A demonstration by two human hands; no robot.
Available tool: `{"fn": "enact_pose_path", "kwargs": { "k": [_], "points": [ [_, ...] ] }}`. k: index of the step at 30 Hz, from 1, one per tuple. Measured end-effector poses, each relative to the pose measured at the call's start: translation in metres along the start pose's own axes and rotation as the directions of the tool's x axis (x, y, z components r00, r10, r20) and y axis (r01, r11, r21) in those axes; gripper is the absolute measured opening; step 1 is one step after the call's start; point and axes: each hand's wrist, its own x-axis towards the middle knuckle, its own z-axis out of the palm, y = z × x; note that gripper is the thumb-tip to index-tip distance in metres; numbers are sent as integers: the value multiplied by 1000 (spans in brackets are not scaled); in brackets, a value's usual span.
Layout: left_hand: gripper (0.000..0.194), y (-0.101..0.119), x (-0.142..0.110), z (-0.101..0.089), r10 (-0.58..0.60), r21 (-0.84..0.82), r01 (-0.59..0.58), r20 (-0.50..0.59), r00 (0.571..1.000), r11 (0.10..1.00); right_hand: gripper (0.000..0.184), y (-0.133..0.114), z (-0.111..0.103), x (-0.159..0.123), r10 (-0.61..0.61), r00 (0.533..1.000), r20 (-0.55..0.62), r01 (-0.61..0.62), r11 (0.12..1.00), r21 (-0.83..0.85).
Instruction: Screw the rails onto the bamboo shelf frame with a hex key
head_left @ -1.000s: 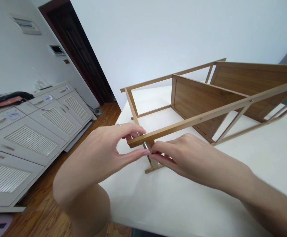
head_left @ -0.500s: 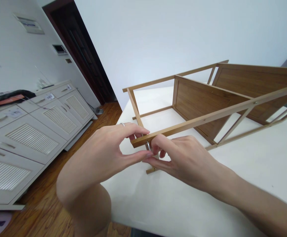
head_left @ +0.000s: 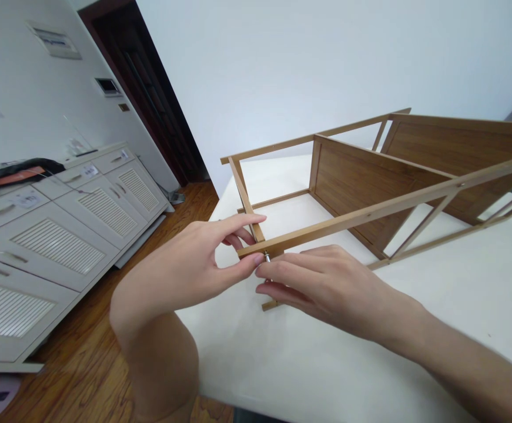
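Note:
A wooden shelf frame (head_left: pixel 348 222) lies on its side on a white table (head_left: pixel 348 370). My left hand (head_left: pixel 207 252) is closed around its near corner. The fingers lie over the crossbar (head_left: pixel 243 194), and the thumb presses beneath the end of the long rail, close to a small silver metal bolt (head_left: pixel 267 257). This bolt sticks out of the rail's underside. Just below, my right hand (head_left: pixel 326 288) is closed in a pinch on the bolt's lower end, which the fingers mostly hide.
Two wooden panels, a middle one (head_left: pixel 352 194) and a far one (head_left: pixel 454 158), span the frame. A white cabinet (head_left: pixel 62 235) with louvred doors stands at left on the wooden floor (head_left: pixel 79 364). Behind the table rises a white wall (head_left: pixel 326 64); a dark doorway (head_left: pixel 150 88) is beside it.
My right fingers have shifted slightly down from the rail, so more of the bolt shows. My left thumb has moved up towards the rail, and its fingers sit a little higher on the crossbar.

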Motion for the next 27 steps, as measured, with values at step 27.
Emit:
{"fn": "enact_pose_path", "kwargs": {
  "k": [27],
  "points": [
    [25, -13, 18, -6, 170, -185, -160, 41, 985, 970, 7, 2, 0, 1, -14, 998, 62, 17, 999, -46]
  ]
}}
